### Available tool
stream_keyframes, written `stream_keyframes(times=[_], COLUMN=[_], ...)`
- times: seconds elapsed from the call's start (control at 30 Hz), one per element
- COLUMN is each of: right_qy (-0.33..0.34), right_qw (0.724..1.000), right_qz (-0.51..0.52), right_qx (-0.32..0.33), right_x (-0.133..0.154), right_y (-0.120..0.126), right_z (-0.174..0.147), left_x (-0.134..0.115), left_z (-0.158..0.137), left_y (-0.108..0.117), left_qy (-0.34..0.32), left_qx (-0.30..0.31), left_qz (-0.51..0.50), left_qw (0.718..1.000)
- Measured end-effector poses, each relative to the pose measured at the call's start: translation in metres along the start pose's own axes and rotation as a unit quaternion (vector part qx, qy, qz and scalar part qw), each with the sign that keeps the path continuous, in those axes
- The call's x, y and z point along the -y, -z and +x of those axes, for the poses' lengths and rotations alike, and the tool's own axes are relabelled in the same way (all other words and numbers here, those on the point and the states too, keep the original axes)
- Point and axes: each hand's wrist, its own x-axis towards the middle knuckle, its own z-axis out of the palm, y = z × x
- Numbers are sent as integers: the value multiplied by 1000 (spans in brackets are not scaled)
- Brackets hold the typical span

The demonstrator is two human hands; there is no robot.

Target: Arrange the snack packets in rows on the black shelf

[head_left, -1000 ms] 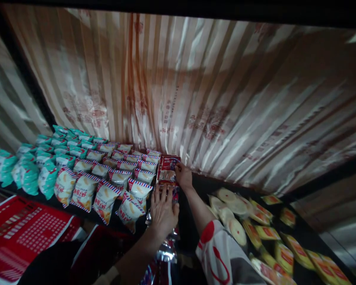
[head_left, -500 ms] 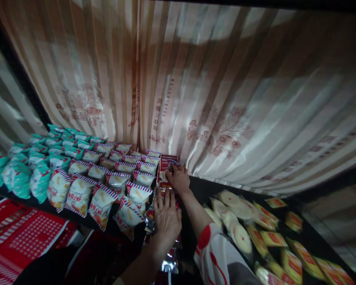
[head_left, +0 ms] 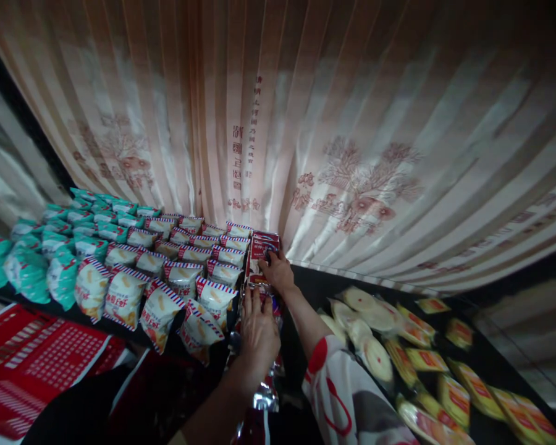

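Observation:
A row of dark-red snack packets [head_left: 265, 243] runs away from me along the shelf, beside white chip bags [head_left: 160, 314]. My left hand [head_left: 260, 330] lies over the nearer packets, palm down, its fingers stretched forward; what is under the palm is hidden. Farther along, my right hand [head_left: 278, 271] rests on the far red packets with thumb and forefinger apart. Its other fingers are partly hidden against the row's right side. Neither hand visibly lifts anything.
Teal bags [head_left: 26, 272] stand at the far left. A red perforated basket [head_left: 50, 358] sits lower left. On the right lie round pale packs [head_left: 376, 358] and yellow packets [head_left: 454, 395] on the black surface [head_left: 312, 296]. A printed curtain [head_left: 287, 123] hangs behind.
My right hand shifts slightly on the far packets, and more of the top packet's front shows. My left hand stays nearly in place. The view tilts and sharpens a little.

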Motion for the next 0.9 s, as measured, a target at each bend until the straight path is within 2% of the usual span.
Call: stream_keyframes(times=[0.2,0.3,0.57,0.67,0.77,0.83,0.9], right_qy=[-10,-14,-21,1,8,-32,-92], right_qw=[1000,1000,1000,996,974,951,923], right_qz=[13,6,14,80,195,273,345], right_qx=[3,10,-2,-42,-116,-143,-140], right_x=[1,3,9,5,-12,-28,-42], right_y=[1,3,7,12,13,7,-3], right_z=[-1,0,-3,-5,-21,-41,-65], left_x=[7,6,7,7,6,5,5], left_z=[3,9,18,17,17,18,18], left_y=[5,7,-5,-7,-6,-4,-2], left_qy=[-37,-66,-15,-16,-7,3,9], left_qx=[-45,-44,-35,-31,-17,-3,8], left_qz=[9,13,26,34,42,47,49], left_qw=[998,997,999,999,999,999,999])
